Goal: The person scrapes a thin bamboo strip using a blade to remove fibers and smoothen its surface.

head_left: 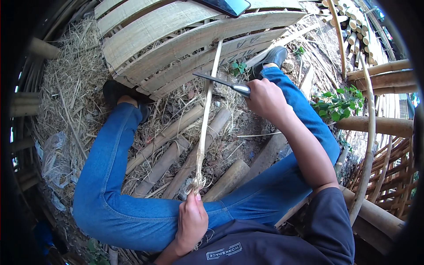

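Bamboo, in the form of a long, thin, pale strip (pixel 206 117), ran up the middle of the view between the person's two bare hands. Its frayed lower end (pixel 196 183) sat just above the fingers of the left hand (pixel 191 223), which were curled together and pinched that end between thumb and fingertips, close to the lap. From there the strip rose away from those fingers, over the knees, and its far end rested against a panel of wide, weathered split-bamboo slats (pixel 185 42) leaning ahead of the feet.

The right hand (pixel 265 99) was closed in a fist, fingers wrapped tightly round the grey metal handle of a dark, straight-bladed knife (pixel 221 82). The blade stretched leftward from those fingers and its edge met the strip partway up, touching it.

Beneath both hands, blue denim trousers (pixel 110 176) covered bent, spread legs, ending in black shoes (pixel 274 56) beyond the knife hand. Several round, brown bamboo poles (pixel 165 161) lay on the straw-littered ground between the legs, under the strip. To the outer side of the right fingers grew a small green leafy plant (pixel 338 106), with more bamboo poles (pixel 380 126) stacked past it.
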`<move>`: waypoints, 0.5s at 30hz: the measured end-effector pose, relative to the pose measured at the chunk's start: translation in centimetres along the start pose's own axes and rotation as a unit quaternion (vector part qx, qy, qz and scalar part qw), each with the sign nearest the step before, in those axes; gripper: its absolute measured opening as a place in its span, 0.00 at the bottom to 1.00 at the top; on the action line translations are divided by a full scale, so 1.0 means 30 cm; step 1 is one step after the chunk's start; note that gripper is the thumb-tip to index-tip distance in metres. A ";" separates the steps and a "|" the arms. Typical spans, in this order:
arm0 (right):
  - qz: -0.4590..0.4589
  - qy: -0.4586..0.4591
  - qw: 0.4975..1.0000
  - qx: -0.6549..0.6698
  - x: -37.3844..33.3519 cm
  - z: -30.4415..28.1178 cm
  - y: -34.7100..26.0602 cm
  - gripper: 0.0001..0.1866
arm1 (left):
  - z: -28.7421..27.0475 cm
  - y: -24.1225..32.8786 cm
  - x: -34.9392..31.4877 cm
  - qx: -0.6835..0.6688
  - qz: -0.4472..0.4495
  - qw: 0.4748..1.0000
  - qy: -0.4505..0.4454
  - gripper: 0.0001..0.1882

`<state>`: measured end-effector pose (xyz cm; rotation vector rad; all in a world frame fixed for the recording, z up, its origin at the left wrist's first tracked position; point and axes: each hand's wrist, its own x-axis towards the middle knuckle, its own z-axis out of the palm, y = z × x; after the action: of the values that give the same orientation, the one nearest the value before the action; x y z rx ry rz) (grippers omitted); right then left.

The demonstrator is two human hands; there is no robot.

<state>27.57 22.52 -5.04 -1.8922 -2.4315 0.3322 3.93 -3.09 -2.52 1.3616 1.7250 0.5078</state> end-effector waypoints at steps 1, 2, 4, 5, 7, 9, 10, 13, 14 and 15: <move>-0.016 -0.002 1.000 -0.003 -0.008 0.004 -0.016 0.08 | 0.000 -0.005 0.001 0.005 -0.005 1.000 -0.002 0.14; 0.000 0.007 1.000 -0.019 0.008 0.001 -0.010 0.07 | -0.001 0.001 0.004 0.005 -0.005 1.000 0.001 0.14; 0.033 0.057 0.997 -0.030 0.052 0.001 0.047 0.07 | -0.002 0.012 0.002 -0.010 0.006 1.000 -0.001 0.14; 0.017 0.081 0.995 -0.052 0.088 -0.010 0.070 0.07 | -0.001 0.009 0.002 -0.011 0.008 1.000 -0.002 0.14; -0.022 0.072 0.996 -0.051 0.068 -0.004 0.087 0.06 | 0.004 -0.003 -0.003 0.012 -0.001 1.000 -0.004 0.15; -0.049 0.025 0.997 -0.048 0.047 -0.016 0.036 0.06 | 0.002 -0.009 -0.005 0.006 -0.004 1.000 0.000 0.15; -0.049 0.030 0.997 -0.046 0.058 0.006 0.034 0.07 | 0.001 -0.011 -0.004 0.000 -0.006 1.000 0.000 0.14; 0.014 0.097 0.994 -0.040 0.084 0.048 0.107 0.07 | 0.003 0.014 0.000 -0.005 0.011 1.000 -0.008 0.14; 0.004 0.094 0.995 -0.038 0.072 0.036 0.082 0.07 | -0.002 0.008 -0.001 -0.004 0.010 1.000 -0.007 0.14; 0.001 0.094 0.995 -0.035 0.060 0.021 0.052 0.07 | -0.006 0.001 -0.005 -0.001 0.001 1.000 -0.008 0.14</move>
<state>28.49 24.53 -6.15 -1.8576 -2.3474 0.0647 3.82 -3.18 -2.34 1.3627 1.7099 0.4979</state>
